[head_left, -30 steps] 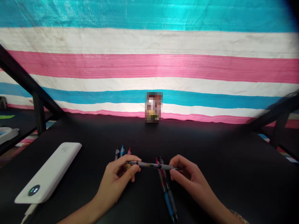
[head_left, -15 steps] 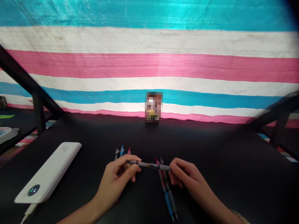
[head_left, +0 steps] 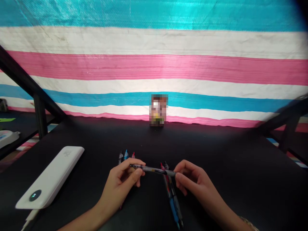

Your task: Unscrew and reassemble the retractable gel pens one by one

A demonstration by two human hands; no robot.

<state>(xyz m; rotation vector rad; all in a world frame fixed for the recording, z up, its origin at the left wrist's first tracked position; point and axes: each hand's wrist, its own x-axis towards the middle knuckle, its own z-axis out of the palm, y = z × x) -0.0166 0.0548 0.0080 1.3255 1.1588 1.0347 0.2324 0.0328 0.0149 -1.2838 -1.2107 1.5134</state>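
- Two hands meet over the near middle of the black tabletop (head_left: 216,154): the left hand (head_left: 120,186) pinches one end of a clear-barrelled pen (head_left: 151,169) between thumb and fingertips, and the right hand (head_left: 192,183) grips its other end the same way, so both are closed narrow on it.
- The pen hangs level just above the tabletop, crosswise to the view, with its grey grip section at the right hand's fingertips.
- Judging by the grip, the two ends are being worked against each other; keeping the barrel straight and the pinch close to the joint should stop small parts from slipping out.
- Under the right hand lie loose pens (head_left: 172,195), red, blue and dark, pointing toward the near edge; a wrist dropped low would roll them.
- Just past the left hand, three more pen tips (head_left: 125,155) show, close enough to be nudged.
- A white power bank (head_left: 51,176) with its cable lies well apart on the left, near that edge of the tabletop.
- Farther back the tabletop is open on the middle and right, giving room to set parts down.
- A small blurred box (head_left: 158,110) stands at the far edge against the striped tarpaulin (head_left: 154,67).
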